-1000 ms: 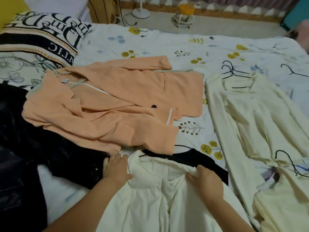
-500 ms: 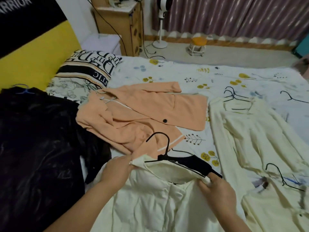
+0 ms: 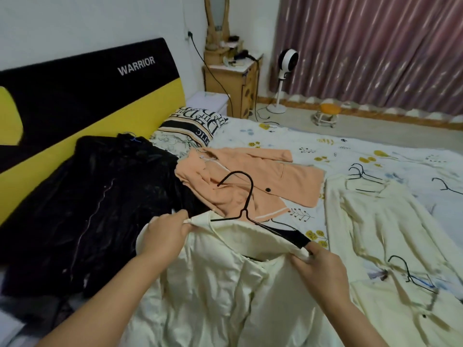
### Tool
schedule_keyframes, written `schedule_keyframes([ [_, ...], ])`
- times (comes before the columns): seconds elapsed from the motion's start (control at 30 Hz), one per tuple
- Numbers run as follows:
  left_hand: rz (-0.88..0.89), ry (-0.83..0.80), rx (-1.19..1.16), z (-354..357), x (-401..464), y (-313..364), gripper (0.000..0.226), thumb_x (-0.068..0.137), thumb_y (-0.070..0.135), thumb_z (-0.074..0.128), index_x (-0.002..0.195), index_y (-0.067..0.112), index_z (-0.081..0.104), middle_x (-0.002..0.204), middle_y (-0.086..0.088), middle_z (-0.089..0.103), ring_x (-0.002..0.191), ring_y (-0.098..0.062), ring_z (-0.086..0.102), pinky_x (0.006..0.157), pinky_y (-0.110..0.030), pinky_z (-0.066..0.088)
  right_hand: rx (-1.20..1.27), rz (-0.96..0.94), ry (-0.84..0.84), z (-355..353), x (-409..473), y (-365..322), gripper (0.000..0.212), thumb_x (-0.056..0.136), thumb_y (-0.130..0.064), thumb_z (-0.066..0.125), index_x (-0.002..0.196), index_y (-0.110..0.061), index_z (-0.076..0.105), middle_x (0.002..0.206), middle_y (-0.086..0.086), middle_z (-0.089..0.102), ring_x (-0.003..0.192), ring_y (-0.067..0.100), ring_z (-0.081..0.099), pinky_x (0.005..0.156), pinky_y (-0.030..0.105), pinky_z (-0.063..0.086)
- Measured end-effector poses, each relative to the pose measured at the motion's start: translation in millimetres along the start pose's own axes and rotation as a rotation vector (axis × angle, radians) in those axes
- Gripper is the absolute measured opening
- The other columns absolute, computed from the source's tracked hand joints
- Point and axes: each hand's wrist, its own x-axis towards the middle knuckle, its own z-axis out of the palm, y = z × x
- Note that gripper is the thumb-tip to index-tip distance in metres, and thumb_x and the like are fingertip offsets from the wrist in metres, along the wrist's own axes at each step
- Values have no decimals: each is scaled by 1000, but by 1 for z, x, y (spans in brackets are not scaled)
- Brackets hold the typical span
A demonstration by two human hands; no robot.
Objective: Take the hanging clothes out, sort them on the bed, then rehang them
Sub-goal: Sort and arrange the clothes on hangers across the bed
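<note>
Over the floral-sheeted bed (image 3: 288, 139), a cream garment (image 3: 213, 284) on a black hanger (image 3: 244, 196) is held up between the two hands, the left hand (image 3: 164, 237) pinching one shoulder edge and the right hand (image 3: 319, 267) gripping the other.

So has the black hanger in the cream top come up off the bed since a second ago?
Yes. The black hanger has risen: its hook now stands above the peach jacket, where earlier it lay flat near that jacket's hem.

pillow (image 3: 193, 127) at headboard (image 3: 87, 96) | fan (image 3: 286, 71) by curtain (image 3: 370, 51) | stool (image 3: 327, 115) on floor
</note>
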Motion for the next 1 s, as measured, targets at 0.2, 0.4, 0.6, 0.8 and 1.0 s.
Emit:
schedule_keyframes([
  [0.2,-158,162,22,-51,-70,-19,22,96,32,42,86,15,51,75,-3,55,83,-28,52,62,-33,32,99,-145,-7,-27,-49,-33,29,76,-37,73,79,-19,50,66,-7,52,71,23,52,61,33,38],
  [0.4,-238,353,-20,-101,-114,-58,20,93,28,44,74,21,44,65,0,50,75,-28,48,59,-36,40,170,-303,-5,-47,-76,-92,26,75,-33,73,89,-24,53,69,-9,54,75,23,54,61,33,37],
  [0.6,-222,549,36,-166,-117,-102,17,91,18,50,75,13,49,60,-6,49,63,-33,49,53,-38,36,305,-541,24,-56,-80,-166,31,80,-30,48,101,-15,66,88,-5,59,84,15,52,73,27,35],
  [0.8,-260,681,33,-220,-95,-149,19,93,18,49,80,6,54,68,-15,56,64,-28,40,59,-34,27,222,-616,10,-23,-55,-242,25,90,-19,58,114,-12,62,105,5,61,98,22,54,78,27,34],
  [1.0,-243,654,-34,-257,-33,-230,20,91,26,51,78,11,53,69,-11,59,75,-37,53,61,-39,39,158,-594,51,24,-26,-327,13,89,-16,59,93,-4,62,94,12,61,94,31,53,65,27,21],
])
